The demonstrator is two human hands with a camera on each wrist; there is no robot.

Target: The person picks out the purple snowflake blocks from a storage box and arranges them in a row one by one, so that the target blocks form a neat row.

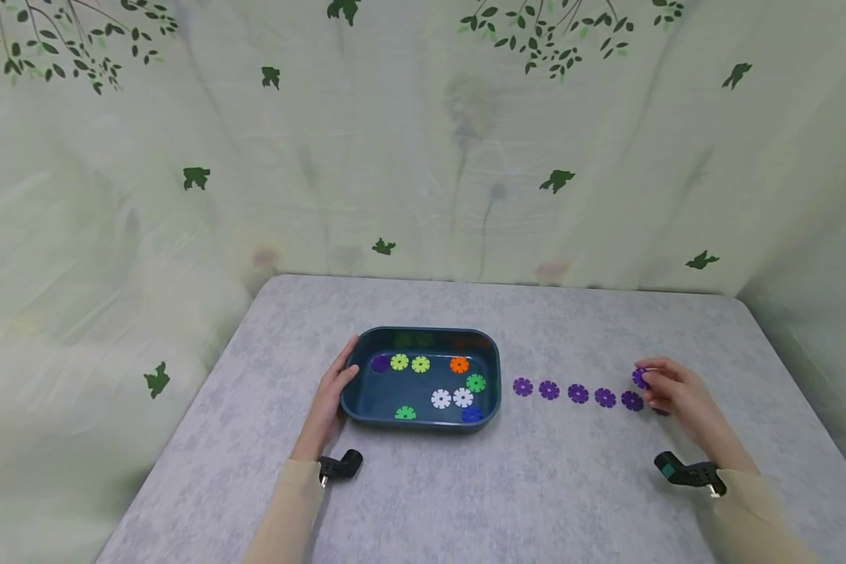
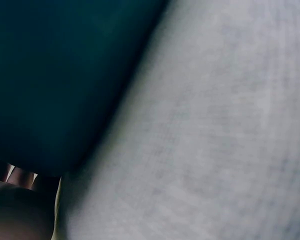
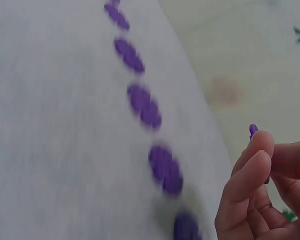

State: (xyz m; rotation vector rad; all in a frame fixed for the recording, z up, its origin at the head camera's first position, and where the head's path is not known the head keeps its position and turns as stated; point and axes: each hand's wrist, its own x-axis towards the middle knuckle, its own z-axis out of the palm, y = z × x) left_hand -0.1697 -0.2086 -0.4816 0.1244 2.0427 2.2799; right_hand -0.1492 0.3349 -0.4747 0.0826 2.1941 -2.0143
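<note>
My left hand (image 1: 329,401) grips the left side of a dark teal tray (image 1: 423,425), thumb over the rim and fingers along the outer wall. In the left wrist view the tray wall (image 2: 60,75) fills the upper left. My right hand (image 1: 684,392) pinches a purple notched plastic disc (image 1: 639,377) between thumb and fingertips, raised over the right end of a row of similar discs. In the right wrist view only a purple sliver of the held disc (image 3: 253,130) shows past the fingertips. One purple disc (image 1: 632,401) lies just below it, with another partly hidden under the hand.
Loose discs lie inside the tray: purple, yellow-green (image 1: 421,364), orange (image 1: 459,365), green (image 1: 475,383), white (image 1: 441,399) and blue (image 1: 471,413). The purple row (image 1: 578,393) runs from the tray's right side across the grey table (image 1: 536,486). A leaf-printed curtain (image 1: 423,157) hangs behind.
</note>
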